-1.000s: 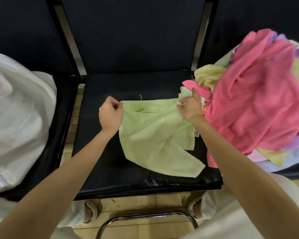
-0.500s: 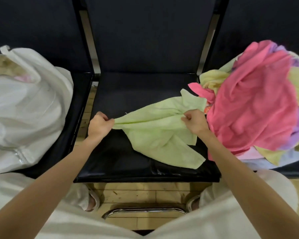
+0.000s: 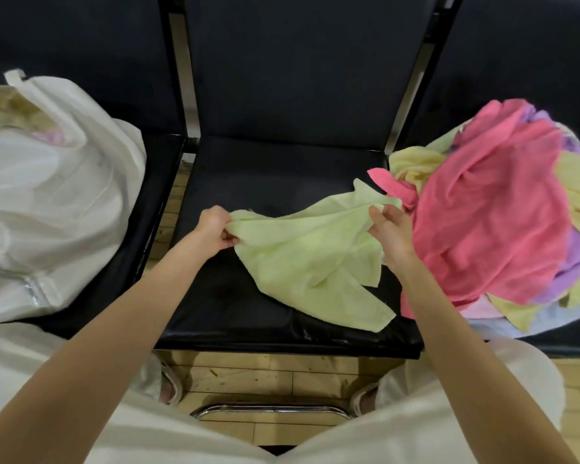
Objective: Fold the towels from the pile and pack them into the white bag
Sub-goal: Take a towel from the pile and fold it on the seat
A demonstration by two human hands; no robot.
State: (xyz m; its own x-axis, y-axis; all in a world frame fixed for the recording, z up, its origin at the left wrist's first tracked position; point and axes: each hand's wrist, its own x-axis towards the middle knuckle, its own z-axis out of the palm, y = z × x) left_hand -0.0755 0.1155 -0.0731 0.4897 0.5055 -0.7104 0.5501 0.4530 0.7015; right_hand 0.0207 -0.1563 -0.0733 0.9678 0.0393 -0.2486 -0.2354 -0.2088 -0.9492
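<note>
Both hands have lifted the green towel (image 3: 310, 259) slightly. Left hand (image 3: 215, 229) pinches its left corner; right hand (image 3: 390, 229) grasps the right edge beside the pile (image 3: 496, 209). Its long axis runs hand to hand across the chair seat (image 3: 248, 175).

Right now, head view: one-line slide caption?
Both hands, left hand and right hand, hold a light green towel over the black chair seat.

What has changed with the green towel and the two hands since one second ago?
Both hands drew the green towel toward the person, and its top edge went from spread to bunched. The left hand still pinches its corner; the right hand has loosened its fingers. The towel pile and white bag stayed put.
</note>
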